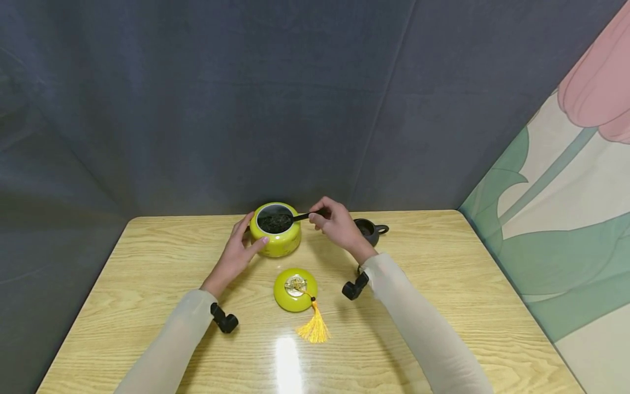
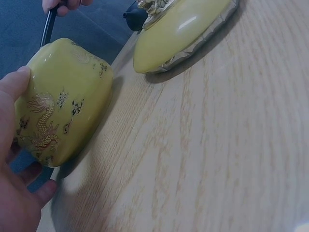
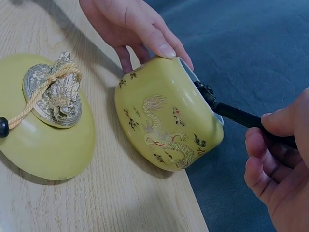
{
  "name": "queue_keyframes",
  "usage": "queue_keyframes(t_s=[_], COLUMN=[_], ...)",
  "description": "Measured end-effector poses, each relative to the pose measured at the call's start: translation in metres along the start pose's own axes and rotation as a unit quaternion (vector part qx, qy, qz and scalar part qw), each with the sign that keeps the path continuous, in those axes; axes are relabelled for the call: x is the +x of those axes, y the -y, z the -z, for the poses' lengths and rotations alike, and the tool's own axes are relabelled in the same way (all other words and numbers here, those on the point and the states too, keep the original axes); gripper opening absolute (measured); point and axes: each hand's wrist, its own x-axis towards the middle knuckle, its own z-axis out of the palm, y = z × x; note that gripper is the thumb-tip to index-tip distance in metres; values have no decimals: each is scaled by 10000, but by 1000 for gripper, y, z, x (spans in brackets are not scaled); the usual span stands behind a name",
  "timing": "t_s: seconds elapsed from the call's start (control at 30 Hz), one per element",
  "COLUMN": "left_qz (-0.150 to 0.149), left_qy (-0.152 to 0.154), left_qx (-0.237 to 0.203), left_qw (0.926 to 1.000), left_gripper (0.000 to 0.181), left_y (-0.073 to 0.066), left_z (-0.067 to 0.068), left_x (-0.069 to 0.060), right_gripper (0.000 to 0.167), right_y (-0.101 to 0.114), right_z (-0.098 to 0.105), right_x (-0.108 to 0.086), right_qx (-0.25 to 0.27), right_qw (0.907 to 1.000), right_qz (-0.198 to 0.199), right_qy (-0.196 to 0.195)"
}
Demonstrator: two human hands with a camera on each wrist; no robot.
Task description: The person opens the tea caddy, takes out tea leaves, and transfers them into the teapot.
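Observation:
A round yellow jar (image 1: 281, 246) with a dragon pattern stands uncovered near the table's back edge. Dark tea leaves (image 1: 274, 223) show inside it. My left hand (image 1: 237, 249) grips the jar's left side, thumb (image 3: 164, 48) near the rim and fingers around the wall. With my right hand (image 1: 338, 223) I pinch the handle of a slim black tea scoop (image 3: 241, 116). Its far end is at the jar's mouth, with dark leaves (image 3: 204, 89) on it in the right wrist view. The yellow lid (image 1: 282, 300) rests on the table, in front of the jar.
A small dark pot (image 1: 371, 232) with a looped handle stands behind my right wrist, partly hidden. A yellow tassel (image 1: 315, 328) trails from the lid's gold knob (image 1: 297, 284). Dark cloth (image 1: 295, 109) hangs behind the wooden table (image 1: 443, 306); a flower-patterned cloth (image 1: 581, 235) is at right.

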Motion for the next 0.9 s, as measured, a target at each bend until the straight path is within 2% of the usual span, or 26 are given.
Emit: queue_keyframes(t_s=[0.2, 0.43, 0.9], left_qz=[7, 22, -18], left_qy=[13, 32, 58], left_qx=[58, 48, 111], left_qw=[10000, 10000, 9999], left_gripper=[87, 87, 88], left_y=[1, 3, 3], left_z=[1, 1, 3], left_x=[0, 0, 2], right_gripper=[16, 12, 14], right_y=[-3, -2, 2], right_z=[2, 4, 25], right_x=[-2, -3, -9], right_qx=[51, 46, 78], right_qw=[9999, 9999, 9994], right_qz=[13, 55, -16], right_qy=[-89, -96, -341])
